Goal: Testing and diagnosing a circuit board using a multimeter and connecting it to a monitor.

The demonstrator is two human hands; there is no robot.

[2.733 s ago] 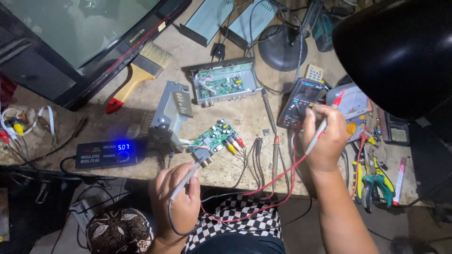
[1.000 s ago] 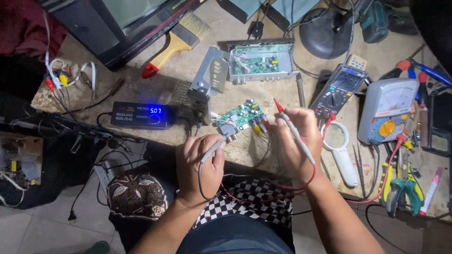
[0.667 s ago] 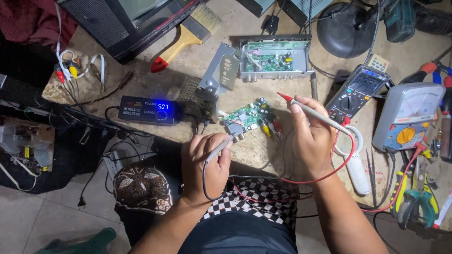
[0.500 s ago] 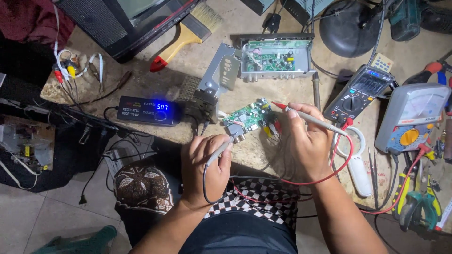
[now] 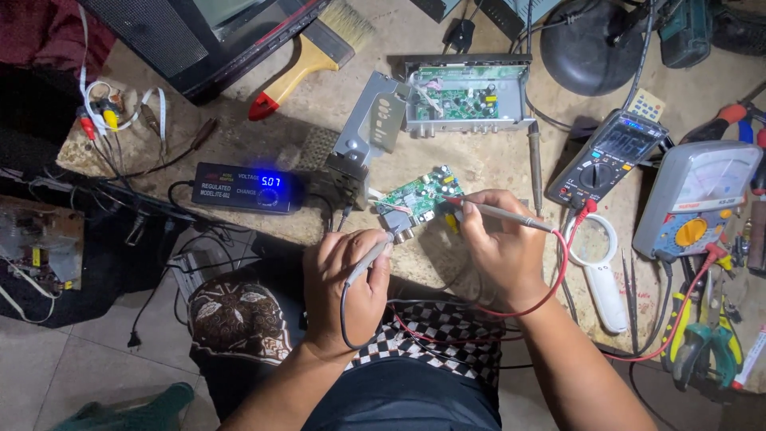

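A small green circuit board (image 5: pixel 416 199) lies near the front edge of the workbench. My left hand (image 5: pixel 345 283) grips a grey test probe (image 5: pixel 369 257) whose tip rests at the board's near-left corner. My right hand (image 5: pixel 501 249) holds a red-tipped test probe (image 5: pixel 496 214), its tip on the board's right side. The red lead loops from this probe to a dark digital multimeter (image 5: pixel 610 156) at the right.
A black power adapter with a blue lit display (image 5: pixel 246 187) sits left of the board. An opened metal receiver case (image 5: pixel 463 94), a paintbrush (image 5: pixel 309 57), an analogue meter (image 5: pixel 696 209), a magnifier (image 5: pixel 598 267), pliers (image 5: pixel 702 343) and a lamp base (image 5: pixel 586 36) crowd the bench.
My right hand has brought the red probe from the multimeter side leftwards and down onto the board. The left hand has kept its probe at the board's corner. The view shifted.
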